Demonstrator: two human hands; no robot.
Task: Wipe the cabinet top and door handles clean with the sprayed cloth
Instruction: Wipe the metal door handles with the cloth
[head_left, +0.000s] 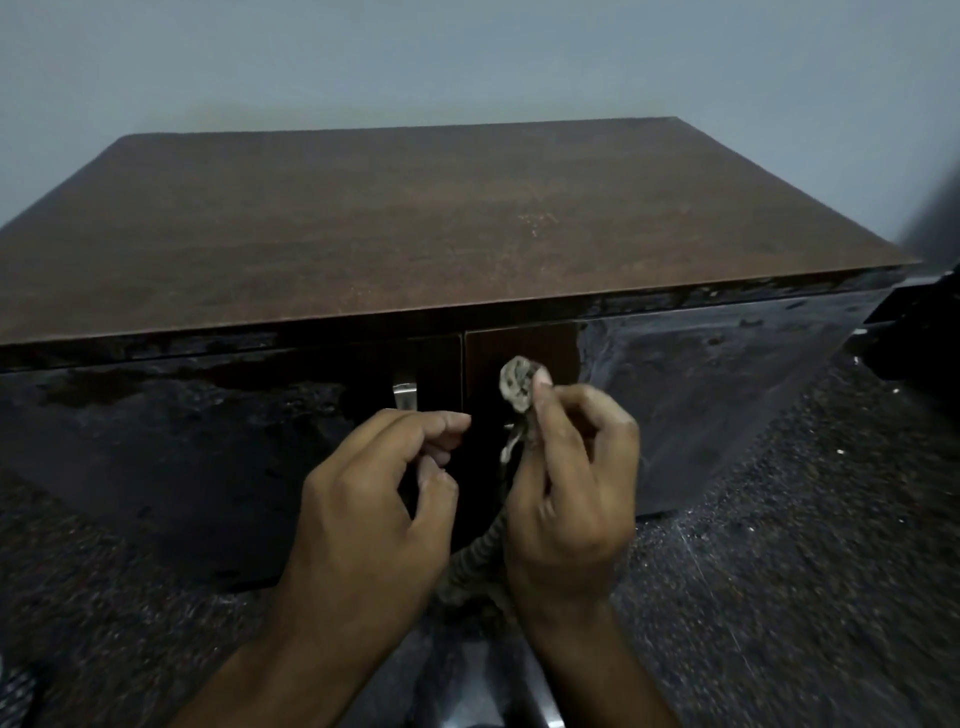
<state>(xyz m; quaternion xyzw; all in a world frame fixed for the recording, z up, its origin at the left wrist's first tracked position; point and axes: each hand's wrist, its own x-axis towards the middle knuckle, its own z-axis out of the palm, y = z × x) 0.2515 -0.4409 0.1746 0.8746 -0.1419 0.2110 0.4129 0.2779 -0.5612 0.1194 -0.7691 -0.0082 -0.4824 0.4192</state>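
Observation:
A low cabinet with a brown wooden top (415, 218) and glossy dark doors stands against the wall. My right hand (569, 493) pinches a patterned grey cloth (516, 384) and presses it against the right door where its handle sits; the handle is hidden by the cloth. The cloth's tail hangs down between my hands. My left hand (374, 493) is curled in front of the left door, below the metal left handle (405, 396), whose lower part it covers; whether it grips the handle I cannot tell.
A pale grey wall rises behind the cabinet. A dark speckled floor (779, 597) surrounds it. A dark object (914, 322) stands at the right edge of the view beside the cabinet.

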